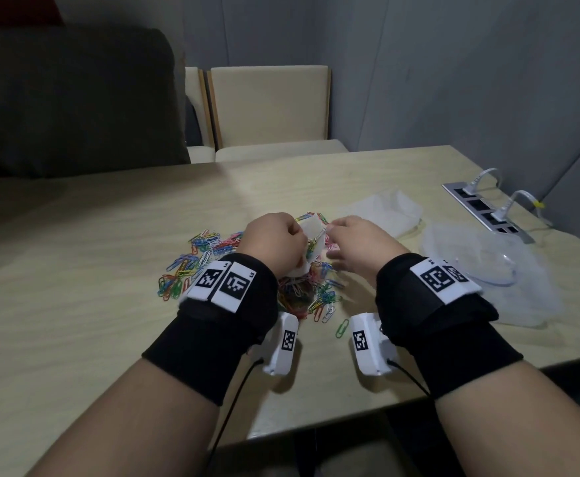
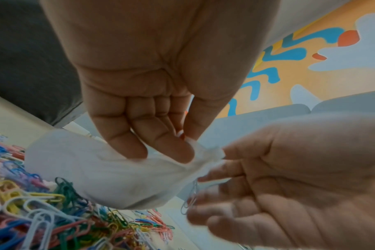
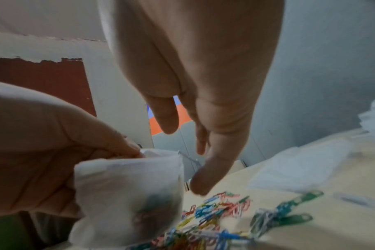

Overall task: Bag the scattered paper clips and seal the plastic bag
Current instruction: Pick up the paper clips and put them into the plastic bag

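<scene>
Where the pale wooden table [image 1: 109, 235] fills most of the head view, a loose heap of clear plastic bags [image 1: 495, 266] lies on its right side, near a silver socket strip [image 1: 488, 211]. Bright paper clips of many colours [image 1: 192, 266] lie scattered in the middle. Above them the left hand [image 1: 274, 242] pinches the small frosted plastic bag [image 2: 109, 177] at its top edge – some clips show inside. The right hand [image 1: 357, 246] is just beside the bag's mouth, fingers loose, pinching a thin clip [image 2: 189, 199]
</scene>
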Demonstrator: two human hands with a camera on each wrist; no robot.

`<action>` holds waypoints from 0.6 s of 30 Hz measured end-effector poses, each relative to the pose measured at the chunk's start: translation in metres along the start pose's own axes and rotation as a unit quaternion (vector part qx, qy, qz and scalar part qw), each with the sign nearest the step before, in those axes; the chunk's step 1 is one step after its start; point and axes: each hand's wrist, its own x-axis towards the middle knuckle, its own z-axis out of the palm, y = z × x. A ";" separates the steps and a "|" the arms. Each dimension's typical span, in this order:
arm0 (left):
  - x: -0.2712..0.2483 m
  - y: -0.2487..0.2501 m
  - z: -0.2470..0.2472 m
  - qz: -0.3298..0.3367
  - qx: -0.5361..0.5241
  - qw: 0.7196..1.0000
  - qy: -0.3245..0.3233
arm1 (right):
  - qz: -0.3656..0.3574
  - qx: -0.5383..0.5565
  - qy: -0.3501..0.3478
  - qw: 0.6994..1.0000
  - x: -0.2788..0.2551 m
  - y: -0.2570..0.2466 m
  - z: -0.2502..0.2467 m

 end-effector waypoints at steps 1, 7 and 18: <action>0.000 0.001 0.001 0.002 0.000 1.000 -0.002 | 0.027 0.062 -0.025 0.997 -0.001 0.001 0.002; 0.002 0.001 0.002 -0.007 0.007 1.000 -0.010 | -0.019 0.070 0.029 0.997 0.002 0.001 -0.004; 0.003 -0.005 -0.003 -0.015 0.011 1.000 -0.002 | -0.078 -0.182 0.028 0.980 -0.014 -0.006 -0.018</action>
